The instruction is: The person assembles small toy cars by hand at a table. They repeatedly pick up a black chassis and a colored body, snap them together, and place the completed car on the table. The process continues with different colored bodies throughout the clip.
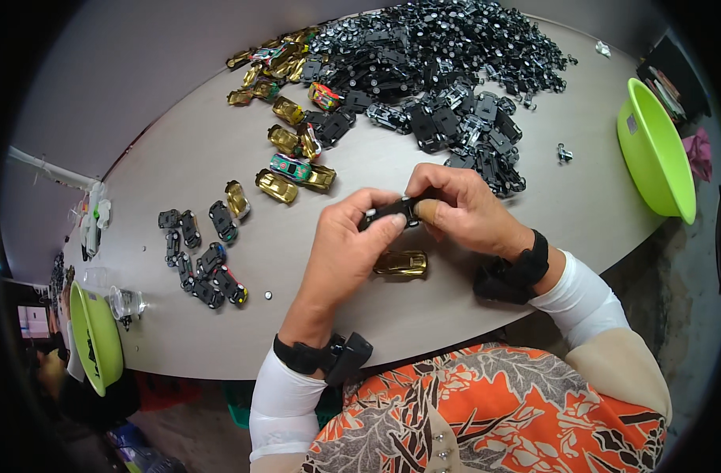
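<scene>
Between both hands is a black toy car chassis [392, 211], held just above the table. My left hand [340, 236] is closed on its left end, thumb along the near side. The thumb and fingers of my right hand [467, 206] pinch its right end and cover part of it; whether they also hold a small part there, I cannot make out. Just below the hands, a gold toy car body [401, 263] lies on the table. Farther off, a heap of black chassis [475, 130] lies beyond my right hand.
A large pile of small wheel parts [447, 47] covers the far table. Gold and coloured car bodies [277, 187] lie left of it. Black-bottomed cars [206, 272] cluster at left, near a clear cup [127, 302]. Green basins stand at right [652, 150] and left [92, 339].
</scene>
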A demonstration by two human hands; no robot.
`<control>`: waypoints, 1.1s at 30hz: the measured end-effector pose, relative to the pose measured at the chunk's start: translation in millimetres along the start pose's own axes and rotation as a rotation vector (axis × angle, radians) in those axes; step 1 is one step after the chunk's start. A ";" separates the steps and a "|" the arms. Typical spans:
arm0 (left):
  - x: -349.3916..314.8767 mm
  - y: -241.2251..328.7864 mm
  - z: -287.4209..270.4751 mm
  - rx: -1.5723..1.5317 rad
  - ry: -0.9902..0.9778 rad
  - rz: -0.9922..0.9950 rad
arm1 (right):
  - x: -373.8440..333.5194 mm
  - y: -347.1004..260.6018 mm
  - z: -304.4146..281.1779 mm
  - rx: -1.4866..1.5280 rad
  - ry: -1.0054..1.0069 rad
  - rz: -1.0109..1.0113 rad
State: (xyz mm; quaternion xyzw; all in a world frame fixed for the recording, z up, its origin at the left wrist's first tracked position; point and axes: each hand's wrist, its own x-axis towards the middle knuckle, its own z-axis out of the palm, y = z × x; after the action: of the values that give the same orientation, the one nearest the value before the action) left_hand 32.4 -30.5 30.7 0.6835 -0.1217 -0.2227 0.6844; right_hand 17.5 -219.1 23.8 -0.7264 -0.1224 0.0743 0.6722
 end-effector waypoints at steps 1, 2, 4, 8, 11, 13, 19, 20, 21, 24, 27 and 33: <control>1.0 2.2 -1.9 -0.036 0.055 -0.034 | 0.2 -0.2 1.3 0.073 0.014 0.063; 3.3 0.4 -1.1 -0.147 0.104 -0.003 | 0.0 -0.3 2.5 0.145 0.026 0.127; 8.8 -7.9 1.1 -0.360 0.211 0.069 | -0.3 -1.2 5.8 0.174 0.014 0.123; 8.2 -13.4 0.4 -0.499 0.225 0.074 | -4.0 -2.0 6.5 0.169 -0.095 0.149; 11.9 -19.8 2.5 -0.472 0.154 0.113 | -4.4 -0.3 6.3 0.161 -0.071 0.077; 7.6 -14.5 7.1 -0.500 0.087 0.073 | -3.0 -8.2 2.2 0.117 -0.019 0.090; 4.0 -12.1 5.6 -0.238 -0.023 0.041 | -0.4 -7.2 -13.1 0.095 0.077 0.003; 3.5 -11.5 5.9 -0.221 -0.015 0.035 | -1.1 -7.0 -13.1 0.096 0.077 -0.005; 3.2 -11.7 6.1 -0.205 -0.022 0.049 | -1.4 -7.2 -11.6 0.092 0.082 -0.006; 2.5 -12.1 7.1 -0.151 -0.045 0.075 | -1.8 -8.5 -10.7 0.097 0.039 -0.067; 1.6 -10.4 6.8 -0.082 -0.061 0.042 | -2.7 -8.7 -9.9 0.105 -0.007 -0.085; -0.3 -7.2 9.3 0.018 -0.084 0.026 | -2.4 -11.7 -13.4 -0.012 -0.139 0.032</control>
State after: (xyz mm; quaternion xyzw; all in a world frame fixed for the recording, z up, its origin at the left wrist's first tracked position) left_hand 26.7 -38.3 23.9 0.6782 -0.1612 -0.2413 0.6752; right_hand 17.9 -231.9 36.5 -0.7254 -0.1575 0.1348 0.6564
